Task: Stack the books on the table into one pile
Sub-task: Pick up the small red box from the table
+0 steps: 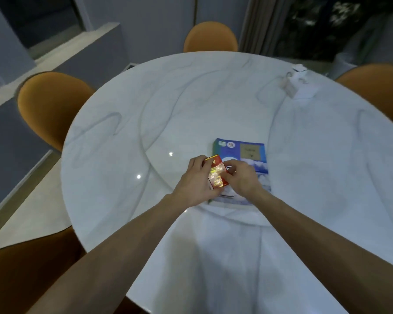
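Note:
A small red book (216, 174) with gold print is held between both of my hands, just above the near left part of a large blue book (243, 159) lying flat on the round white marble table (145, 123). My left hand (194, 183) grips the red book's left side. My right hand (242, 180) pinches its right edge with fingertips. Under the blue book more covers show at the near edge, so it tops a pile; my hands hide much of that pile's front.
A white box-like object (297, 83) sits at the table's far right. Orange chairs stand at the left (48, 105), far side (210, 37) and right (377, 87). A glass turntable ring lies at the table's middle.

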The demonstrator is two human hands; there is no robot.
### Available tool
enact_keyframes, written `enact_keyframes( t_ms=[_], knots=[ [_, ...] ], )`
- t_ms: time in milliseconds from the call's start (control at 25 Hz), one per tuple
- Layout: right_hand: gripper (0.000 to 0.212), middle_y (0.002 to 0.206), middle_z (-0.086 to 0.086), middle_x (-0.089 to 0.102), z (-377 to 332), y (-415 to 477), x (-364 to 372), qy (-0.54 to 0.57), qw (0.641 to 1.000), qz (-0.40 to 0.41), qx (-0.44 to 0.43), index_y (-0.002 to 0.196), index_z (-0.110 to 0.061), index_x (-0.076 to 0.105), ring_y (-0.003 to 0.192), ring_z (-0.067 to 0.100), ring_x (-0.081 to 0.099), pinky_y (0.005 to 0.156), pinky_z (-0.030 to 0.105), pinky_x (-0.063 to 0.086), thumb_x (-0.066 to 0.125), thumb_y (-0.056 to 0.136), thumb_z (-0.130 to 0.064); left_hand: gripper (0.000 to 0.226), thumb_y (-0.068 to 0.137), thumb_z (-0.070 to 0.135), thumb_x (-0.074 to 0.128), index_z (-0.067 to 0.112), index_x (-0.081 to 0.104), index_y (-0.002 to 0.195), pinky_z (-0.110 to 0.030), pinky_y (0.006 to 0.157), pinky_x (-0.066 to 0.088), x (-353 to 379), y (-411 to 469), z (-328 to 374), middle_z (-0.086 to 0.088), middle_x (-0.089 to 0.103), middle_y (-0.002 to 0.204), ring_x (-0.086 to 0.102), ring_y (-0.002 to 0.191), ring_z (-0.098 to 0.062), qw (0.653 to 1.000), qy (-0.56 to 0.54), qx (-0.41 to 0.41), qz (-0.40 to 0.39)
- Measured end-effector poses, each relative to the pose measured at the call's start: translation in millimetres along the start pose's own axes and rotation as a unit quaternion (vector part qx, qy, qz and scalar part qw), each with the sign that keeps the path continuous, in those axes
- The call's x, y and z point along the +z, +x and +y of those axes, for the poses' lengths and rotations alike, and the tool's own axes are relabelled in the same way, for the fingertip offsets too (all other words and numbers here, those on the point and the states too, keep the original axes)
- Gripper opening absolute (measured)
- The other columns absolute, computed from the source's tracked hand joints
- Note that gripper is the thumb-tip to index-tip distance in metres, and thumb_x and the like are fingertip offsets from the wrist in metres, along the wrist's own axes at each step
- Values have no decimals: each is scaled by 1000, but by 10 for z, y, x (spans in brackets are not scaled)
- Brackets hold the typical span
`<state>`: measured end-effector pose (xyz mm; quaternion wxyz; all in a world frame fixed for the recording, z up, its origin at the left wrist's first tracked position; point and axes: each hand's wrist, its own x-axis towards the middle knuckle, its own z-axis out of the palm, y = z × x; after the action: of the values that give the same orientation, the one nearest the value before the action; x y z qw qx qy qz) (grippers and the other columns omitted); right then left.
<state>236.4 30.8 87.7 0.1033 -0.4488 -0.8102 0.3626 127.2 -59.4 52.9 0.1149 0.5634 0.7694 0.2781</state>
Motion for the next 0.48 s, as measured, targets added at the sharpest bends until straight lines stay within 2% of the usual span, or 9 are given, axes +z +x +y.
enact_keyframes(
  t_ms=[120,280,480],
  knots=[
    [32,109,16,71,214,-34,-379,4,999,35,29,121,-9,62,101,27,66,78,20,43,60,89,-12,84,73,45,69,16,32,142,-37,103,43,178,242,344,-5,37,138,28,132,-20,999,-11,32,-11],
    [32,109,16,70,563,-180,-817,14,994,86,68,120,-9,63,99,29,66,89,31,50,60,89,-11,82,73,48,68,14,34,139,-36,105,39,477,471,815,-7,38,138,31,130,-22,996,-4,78,-36],
    [29,103,15,71,1173,-339,-1265,24,983,139,114,118,-8,63,92,27,66,80,28,49,59,89,-11,78,73,48,67,11,38,135,-36,104,36,960,636,1439,-9,39,136,33,128,-25,991,3,120,-57]
  ],
)
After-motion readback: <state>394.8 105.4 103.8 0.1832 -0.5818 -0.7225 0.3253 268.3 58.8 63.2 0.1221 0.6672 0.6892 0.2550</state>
